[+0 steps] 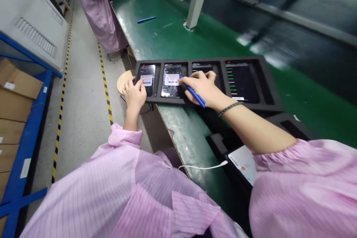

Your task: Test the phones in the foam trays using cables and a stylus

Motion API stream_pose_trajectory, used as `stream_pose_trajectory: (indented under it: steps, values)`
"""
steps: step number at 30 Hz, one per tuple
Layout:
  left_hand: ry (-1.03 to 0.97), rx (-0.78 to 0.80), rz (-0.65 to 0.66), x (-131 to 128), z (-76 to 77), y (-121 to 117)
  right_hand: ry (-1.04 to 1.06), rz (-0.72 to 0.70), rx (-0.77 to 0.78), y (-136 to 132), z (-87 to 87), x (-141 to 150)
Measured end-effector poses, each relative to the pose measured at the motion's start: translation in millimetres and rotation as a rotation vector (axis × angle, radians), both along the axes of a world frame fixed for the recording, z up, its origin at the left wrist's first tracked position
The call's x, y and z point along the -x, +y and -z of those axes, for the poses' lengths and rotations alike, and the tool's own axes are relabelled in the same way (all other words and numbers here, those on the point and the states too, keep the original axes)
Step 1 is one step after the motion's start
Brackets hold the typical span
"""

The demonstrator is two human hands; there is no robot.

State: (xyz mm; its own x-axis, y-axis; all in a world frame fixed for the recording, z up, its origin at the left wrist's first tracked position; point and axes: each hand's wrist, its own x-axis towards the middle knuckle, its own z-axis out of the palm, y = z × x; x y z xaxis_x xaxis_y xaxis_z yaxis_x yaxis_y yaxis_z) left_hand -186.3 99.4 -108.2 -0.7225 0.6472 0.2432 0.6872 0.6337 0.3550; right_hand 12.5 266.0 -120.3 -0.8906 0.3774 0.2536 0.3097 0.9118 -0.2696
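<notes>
Left hand (135, 95) at the tray's left end; fingers spread and loosely bent, gripping nothing, index tip at the first phone (150, 72); tray (217, 60) lies across the tabletop (178, 41), its left end out past the edge; weight or a push there could tip or slide it, the cause being that overhang. Second phone (169, 70) in its own slot, a pale box lit on screen; right hand (205, 87) reaches over the tray, fingers closed round a blue pen (196, 97); a slip of the pen could mark a screen, or a stray fingertip could set off a wrong touch. Third phone (202, 67) partly hidden by that hand; fourth phone (242, 81) in the rightmost phone slot, lines of text showing. Below, a white cable (203, 167) runs to a pale device (244, 160) near the right sleeve (279, 163); a dragging cuff might tug it loose.
</notes>
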Motion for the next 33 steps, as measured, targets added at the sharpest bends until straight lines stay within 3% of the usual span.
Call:
stream_pose_trajectory:
  steps: [4, 7, 9, 14, 17, 20, 25, 30, 33]
  values:
    - [-0.002, 0.001, 0.039, 2.5, -1.0, -1.8, -0.047, 0.015, 0.022, -11.1, -3.3, 19.9]
    - [0.013, -0.010, 0.074, 4.7, -2.6, -3.7, -0.034, 0.041, 0.020, -7.5, -9.8, 8.8]
    - [0.011, -0.005, 0.094, 6.3, -3.3, -4.5, 0.005, 0.107, 0.016, 3.7, -13.9, -12.1]
    - [0.004, -0.034, 0.097, 7.0, -3.4, -6.6, 0.076, 0.441, 0.044, 41.4, -17.5, -87.4]
    - [0.004, -0.055, 0.077, 5.8, -3.5, -7.3, 0.047, 0.496, 0.057, 52.1, -14.3, -120.3]
    - [-0.013, -0.058, 0.034, 5.6, -4.9, -5.6, 0.002, 0.484, 0.039, 51.1, -9.6, -133.7]
    - [-0.073, -0.023, -0.039, 6.6, -7.3, -1.5, 0.001, 0.460, 0.009, 42.0, -8.0, -122.0]
    - [-0.084, -0.009, -0.061, 7.6, -6.2, 0.6, 0.014, 0.265, -0.041, 34.2, -7.4, -82.5]
    - [-0.108, -0.005, -0.077, 7.8, -4.9, 2.5, 0.018, 0.224, -0.049, 31.6, -3.1, -66.2]
